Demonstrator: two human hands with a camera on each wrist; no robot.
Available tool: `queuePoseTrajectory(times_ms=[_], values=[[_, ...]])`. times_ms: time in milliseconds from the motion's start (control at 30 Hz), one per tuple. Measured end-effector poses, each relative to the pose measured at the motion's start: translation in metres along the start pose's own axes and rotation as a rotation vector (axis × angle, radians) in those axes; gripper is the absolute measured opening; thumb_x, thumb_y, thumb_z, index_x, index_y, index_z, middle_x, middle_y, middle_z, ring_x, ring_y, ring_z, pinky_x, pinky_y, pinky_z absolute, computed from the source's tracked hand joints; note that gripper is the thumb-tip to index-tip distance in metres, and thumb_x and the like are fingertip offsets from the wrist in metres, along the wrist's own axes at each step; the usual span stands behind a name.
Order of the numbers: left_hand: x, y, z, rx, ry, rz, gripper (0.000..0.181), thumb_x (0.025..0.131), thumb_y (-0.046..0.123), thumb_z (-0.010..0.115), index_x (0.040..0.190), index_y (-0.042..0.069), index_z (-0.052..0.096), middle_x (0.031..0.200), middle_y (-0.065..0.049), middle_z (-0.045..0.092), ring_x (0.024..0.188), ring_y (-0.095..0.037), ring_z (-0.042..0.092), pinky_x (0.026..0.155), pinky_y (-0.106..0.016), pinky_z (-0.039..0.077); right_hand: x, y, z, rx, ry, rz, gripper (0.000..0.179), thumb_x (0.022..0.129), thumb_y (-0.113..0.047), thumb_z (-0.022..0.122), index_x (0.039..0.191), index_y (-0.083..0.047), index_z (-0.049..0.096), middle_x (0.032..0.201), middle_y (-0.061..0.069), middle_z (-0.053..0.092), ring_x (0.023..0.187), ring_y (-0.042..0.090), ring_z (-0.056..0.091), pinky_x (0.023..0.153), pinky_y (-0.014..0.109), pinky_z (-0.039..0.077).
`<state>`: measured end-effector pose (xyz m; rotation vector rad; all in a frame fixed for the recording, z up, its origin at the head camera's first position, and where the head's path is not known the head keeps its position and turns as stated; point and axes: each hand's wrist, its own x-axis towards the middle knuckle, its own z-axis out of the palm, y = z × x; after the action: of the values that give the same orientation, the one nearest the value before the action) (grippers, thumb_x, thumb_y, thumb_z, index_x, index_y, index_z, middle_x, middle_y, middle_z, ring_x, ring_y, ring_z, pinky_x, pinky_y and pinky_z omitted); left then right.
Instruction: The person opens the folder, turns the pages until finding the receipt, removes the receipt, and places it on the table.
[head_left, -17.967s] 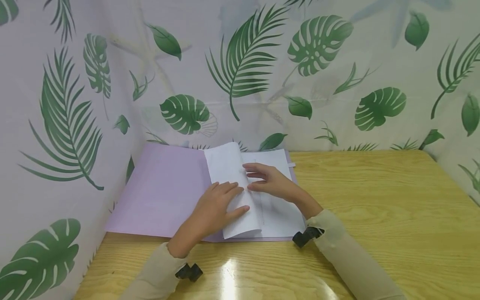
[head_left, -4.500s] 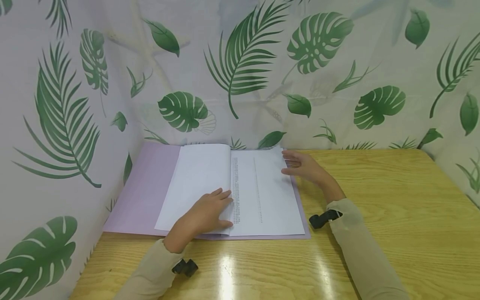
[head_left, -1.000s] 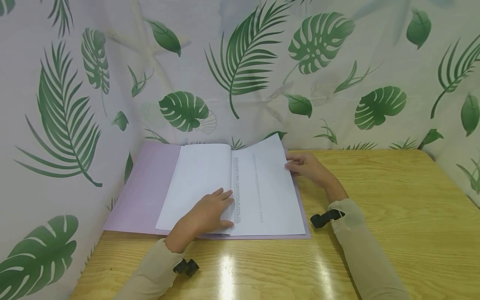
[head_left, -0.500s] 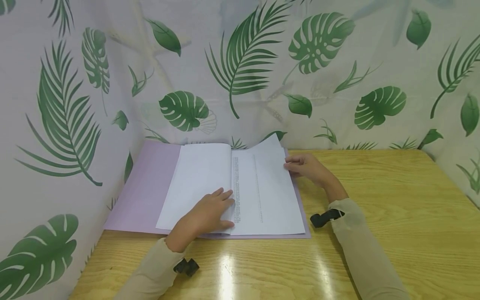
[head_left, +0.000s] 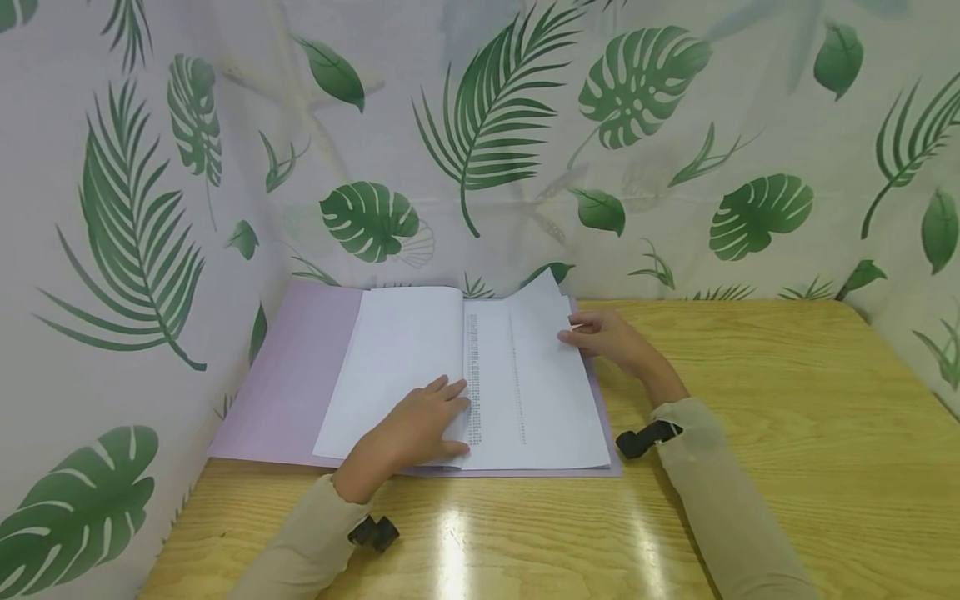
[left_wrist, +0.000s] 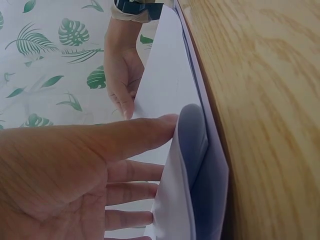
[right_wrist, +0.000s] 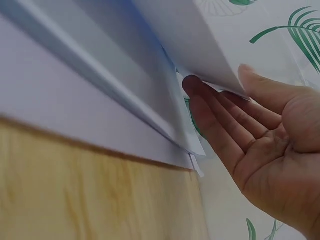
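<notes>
A lilac folder (head_left: 288,375) lies spread out with white sheets bound in it. My left hand (head_left: 420,425) rests on the fold between the turned pages (head_left: 397,333) and the right-hand page, fingers extended. In the left wrist view, the thumb and fingertips of that hand touch the curved paper at the fold (left_wrist: 187,150). My right hand (head_left: 611,340) pinches the right edge of the top printed page (head_left: 547,392), whose far corner is raised. The right wrist view has the thumb on one face of this lifted page (right_wrist: 200,45) and the fingers behind it; more sheets (right_wrist: 115,75) lie below.
The folder lies on a wood-grain table (head_left: 750,400), close to its back edge. Leaf-printed cloth (head_left: 510,217) hangs behind and to the left. A small white tab (right_wrist: 197,166) sticks out at the folder's side. Each wrist wears a black camera mount (head_left: 648,437).
Since 18 seconds ago, a page has been turned and laid left. Over the last second, my right hand has shifted slightly left with the page edge, bending its corner more. My left hand stays put.
</notes>
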<state>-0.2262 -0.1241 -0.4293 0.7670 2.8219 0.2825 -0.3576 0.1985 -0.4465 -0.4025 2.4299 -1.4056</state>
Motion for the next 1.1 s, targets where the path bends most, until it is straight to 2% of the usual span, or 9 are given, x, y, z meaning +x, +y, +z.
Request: queuePoseTrajectory(times_ms=[133,300,400,567,700,800,900,1033,1100], values=[[-0.001,0.001,-0.001,-0.005,-0.003,-0.002,0.066,0.090,0.035,0.078,0.144,0.005,0.057,0.161,-0.013,0.041,0.153,-0.037,0.031,0.123,-0.056,0.033,0.000,-0.002,0.001,0.072,-0.049,-0.022,0.054,0.107,-0.028,0.054,0.148,0.007,0.046,0.141,0.031,0.057,0.123,0.039,0.065,0.103,0.051,0.055],[-0.001,0.001,-0.002,-0.007,-0.004,-0.003,0.065,0.090,0.035,0.078,0.144,0.005,0.057,0.161,-0.013,0.041,0.153,-0.037,0.032,0.123,-0.056,0.033,-0.003,-0.005,-0.001,0.162,-0.101,-0.027,0.055,0.111,-0.035,0.042,0.150,0.002,0.045,0.143,0.027,0.056,0.119,0.024,0.065,0.107,0.045,0.053],[-0.002,0.001,-0.003,-0.004,-0.005,-0.003,0.066,0.090,0.036,0.078,0.144,0.005,0.057,0.162,-0.013,0.041,0.153,-0.038,0.031,0.123,-0.056,0.033,-0.005,-0.008,-0.002,0.208,-0.126,-0.030,0.057,0.111,-0.037,0.040,0.152,0.002,0.042,0.141,0.020,0.058,0.116,0.016,0.065,0.105,0.036,0.054],[-0.002,0.002,-0.002,0.010,-0.014,0.008,0.070,0.088,0.040,0.079,0.145,0.005,0.056,0.162,-0.010,0.041,0.155,-0.037,0.027,0.123,-0.055,0.032,-0.006,-0.011,-0.002,0.288,-0.209,-0.066,0.054,0.112,-0.033,0.038,0.152,0.003,0.042,0.124,0.002,0.066,0.108,0.013,0.067,0.095,0.027,0.055],[0.000,0.004,0.000,0.022,-0.020,0.023,0.076,0.085,0.044,0.081,0.145,0.004,0.055,0.161,-0.009,0.042,0.156,-0.034,0.024,0.124,-0.055,0.030,-0.006,-0.014,-0.001,0.319,-0.276,-0.097,0.053,0.112,-0.030,0.039,0.157,-0.002,0.035,0.137,0.004,0.063,0.115,0.013,0.065,0.097,0.028,0.054],[0.001,0.005,0.001,0.034,-0.019,0.038,0.078,0.082,0.045,0.083,0.143,0.002,0.057,0.160,-0.010,0.045,0.156,-0.034,0.026,0.124,-0.056,0.029,-0.006,-0.012,-0.001,0.287,-0.284,-0.107,0.058,0.109,-0.023,0.047,0.161,-0.006,0.027,0.154,0.014,0.051,0.126,0.013,0.061,0.100,0.027,0.053],[0.001,0.006,0.003,0.043,-0.022,0.050,0.080,0.080,0.046,0.084,0.141,0.002,0.058,0.158,-0.010,0.047,0.155,-0.034,0.027,0.124,-0.056,0.030,-0.006,-0.011,0.001,0.205,-0.272,-0.131,0.070,0.104,-0.015,0.057,0.163,-0.009,0.021,0.161,0.021,0.039,0.138,0.024,0.055,0.106,0.031,0.053],[0.000,0.007,0.003,0.036,-0.034,0.046,0.081,0.079,0.047,0.085,0.142,0.003,0.058,0.158,-0.010,0.047,0.155,-0.034,0.028,0.124,-0.056,0.030,-0.004,-0.011,0.005,0.142,-0.248,-0.155,0.080,0.097,-0.014,0.068,0.163,-0.013,0.023,0.161,0.023,0.037,0.146,0.040,0.044,0.116,0.048,0.043],[0.000,0.007,0.003,0.036,-0.040,0.041,0.081,0.079,0.047,0.085,0.142,0.003,0.058,0.157,-0.010,0.048,0.155,-0.035,0.029,0.124,-0.055,0.031,-0.003,-0.012,0.008,0.128,-0.240,-0.157,0.081,0.096,-0.017,0.071,0.163,-0.018,0.026,0.163,0.020,0.035,0.147,0.041,0.042,0.119,0.054,0.037]])
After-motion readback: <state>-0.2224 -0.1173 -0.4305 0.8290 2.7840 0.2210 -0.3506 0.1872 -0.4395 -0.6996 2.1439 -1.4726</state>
